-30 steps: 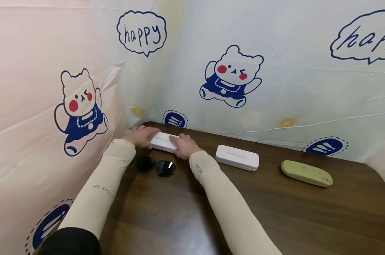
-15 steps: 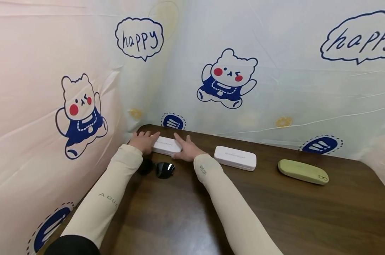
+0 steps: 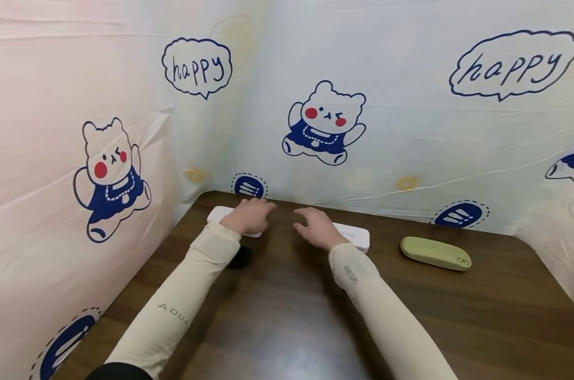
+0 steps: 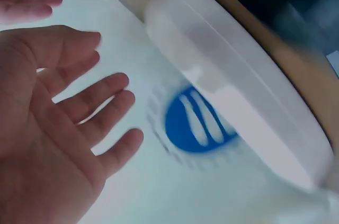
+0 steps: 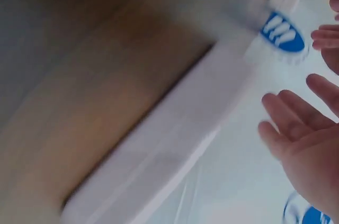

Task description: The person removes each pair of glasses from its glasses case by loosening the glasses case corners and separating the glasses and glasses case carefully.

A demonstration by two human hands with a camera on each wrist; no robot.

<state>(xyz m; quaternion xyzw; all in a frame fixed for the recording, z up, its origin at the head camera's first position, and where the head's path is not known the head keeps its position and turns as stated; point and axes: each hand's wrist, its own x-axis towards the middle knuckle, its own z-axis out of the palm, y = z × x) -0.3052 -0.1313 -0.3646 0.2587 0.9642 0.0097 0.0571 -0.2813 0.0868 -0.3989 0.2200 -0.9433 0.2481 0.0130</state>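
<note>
The long white rectangular hard-shell glasses case [image 3: 222, 215] is lying at the back left corner of the dark brown wooden counter [image 3: 287, 316], its long axis running roughly left to right along the printed backdrop sheet [image 3: 410, 132]. The left hand [image 3: 248, 215] is hovering over that case's right end — the nearer hand by far — with its fingers [image 4: 95, 99] spread and relaxed, pinching nothing; the left-wrist view is showing an open palm with the case's rounded edge [image 4: 238, 102] just beyond the fingertips. Whether the palm is actually touching the case cannot be told from the head view.

The right hand [image 3: 317, 228] is floating to the right of the case, apart from it, fingers loosely opened and holding nothing; it is sitting closer to a second white rectangular case [image 3: 355, 236], partly hidden behind the wrist. Just in front of the first case, a pair of dark sunglasses [image 3: 241, 258] is peeking out from under the left forearm. Farther right of the case, well apart, an olive-green oval glasses case [image 3: 435, 253] is resting on the counter.
</note>
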